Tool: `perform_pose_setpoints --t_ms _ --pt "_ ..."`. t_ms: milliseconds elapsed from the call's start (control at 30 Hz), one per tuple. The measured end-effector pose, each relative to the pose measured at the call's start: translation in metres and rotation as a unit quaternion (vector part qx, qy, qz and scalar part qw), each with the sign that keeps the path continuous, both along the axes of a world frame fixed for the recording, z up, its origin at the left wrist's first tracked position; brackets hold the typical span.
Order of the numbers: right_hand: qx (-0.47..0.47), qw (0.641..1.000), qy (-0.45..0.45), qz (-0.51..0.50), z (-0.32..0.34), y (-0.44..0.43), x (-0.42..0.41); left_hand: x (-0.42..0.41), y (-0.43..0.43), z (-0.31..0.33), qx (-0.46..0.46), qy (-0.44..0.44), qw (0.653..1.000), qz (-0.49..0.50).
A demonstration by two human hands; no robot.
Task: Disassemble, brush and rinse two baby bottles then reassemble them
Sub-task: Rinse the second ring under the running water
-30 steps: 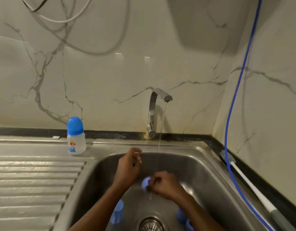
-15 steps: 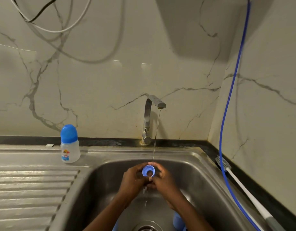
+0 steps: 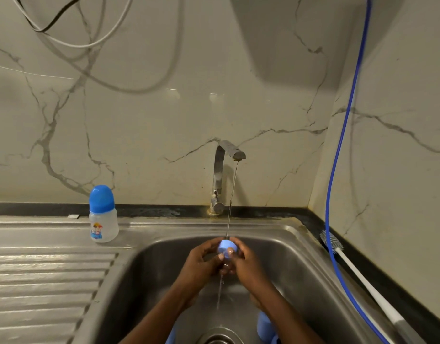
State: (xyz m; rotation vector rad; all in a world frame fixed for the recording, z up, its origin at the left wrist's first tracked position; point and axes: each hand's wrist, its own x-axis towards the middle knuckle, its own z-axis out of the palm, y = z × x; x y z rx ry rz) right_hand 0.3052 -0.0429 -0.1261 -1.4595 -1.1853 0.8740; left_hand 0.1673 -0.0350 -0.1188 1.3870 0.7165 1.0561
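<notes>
While keeping it under thin stream from tap (image 3: 217,175), grips blue bottle piece (image 3: 227,245) from both sides with left hand (image 3: 201,264) and right hand (image 3: 248,265), fingers curled round it, above sink basin (image 3: 149,281). Has capped baby bottle (image 3: 103,219) upright on drainboard (image 3: 40,281) at left, bottle brush (image 3: 362,281) lying on counter (image 3: 387,291) at right, more blue parts (image 3: 264,326) near drain (image 3: 217,340).

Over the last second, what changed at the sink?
The right hand lifted the blue bottle part up under the running tap. The left hand came in and joined the grip, and the part got turned. The capped bottle and brush stayed put.
</notes>
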Motion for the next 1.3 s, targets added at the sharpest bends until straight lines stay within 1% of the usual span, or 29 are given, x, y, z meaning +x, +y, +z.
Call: perform_pose_setpoints --t_ms 67,167,233,300,367,500,533,567,667,733,833,900,967,1067,1133,1200,1300 --pt "0.005 1.0 0.008 -0.016 0.003 0.001 0.0 0.0 0.001 -0.001 0.003 0.023 1.0 0.015" --pt "-0.008 1.0 -0.003 0.022 0.004 0.0 -0.004 0.001 0.005 -0.006 0.008 0.06 0.996 0.071" --pt "0.004 0.998 -0.048 0.033 0.002 -0.001 -0.006 0.001 0.006 -0.008 0.018 0.078 0.991 0.106" --pt "0.04 0.996 -0.084 0.019 0.002 -0.003 -0.005 0.003 0.006 -0.007 0.03 0.092 0.987 0.125" --pt "0.062 0.997 -0.054 -0.001 0.002 -0.002 -0.002 0.005 0.004 -0.005 0.026 0.088 0.988 0.122" --pt "0.045 0.996 0.077 -0.019 0.007 0.001 0.0 0.007 0.0 0.002 0.014 0.038 0.996 0.077" --pt "0.038 0.993 0.108 -0.012 0.008 0.001 -0.001 0.006 -0.001 0.003 0.018 0.039 0.996 0.077" --pt "0.034 0.992 0.12 0.002 0.009 -0.001 -0.002 0.005 -0.001 0.003 0.029 0.053 0.994 0.087" --pt "0.022 0.997 0.063 0.047 0.011 -0.004 -0.005 0.003 0.002 -0.002 0.08 0.108 0.981 0.137" --pt "0.026 0.998 0.049 0.042 0.008 -0.002 -0.003 0.003 0.004 -0.002 0.096 0.105 0.977 0.159" --pt "0.018 0.995 0.1 0.024 0.007 -0.001 0.0 0.003 0.006 -0.002 0.093 0.077 0.985 0.125" --pt "0.005 0.993 0.119 0.007 0.008 0.0 0.0 0.003 0.007 -0.004 0.1 0.085 0.986 0.099" --pt "-0.001 0.994 0.106 0.005 0.006 0.002 -0.002 0.002 0.006 -0.005 0.115 0.1 0.983 0.099" --pt "0.0 0.997 0.067 0.023 0.006 0.002 -0.007 0.0 0.005 -0.004 0.133 0.119 0.974 0.14" --pt "0.021 0.999 0.045 0.021 0.005 0.002 -0.008 0.0 0.006 -0.005 0.141 0.144 0.966 0.161" --pt "0.055 0.998 0.037 -0.009 0.006 0.001 -0.007 0.0 0.005 -0.005 0.138 0.162 0.964 0.162" --pt "0.064 0.994 -0.041 -0.081 0.008 0.004 -0.002 0.003 0.003 -0.002 0.134 0.146 0.968 0.151"
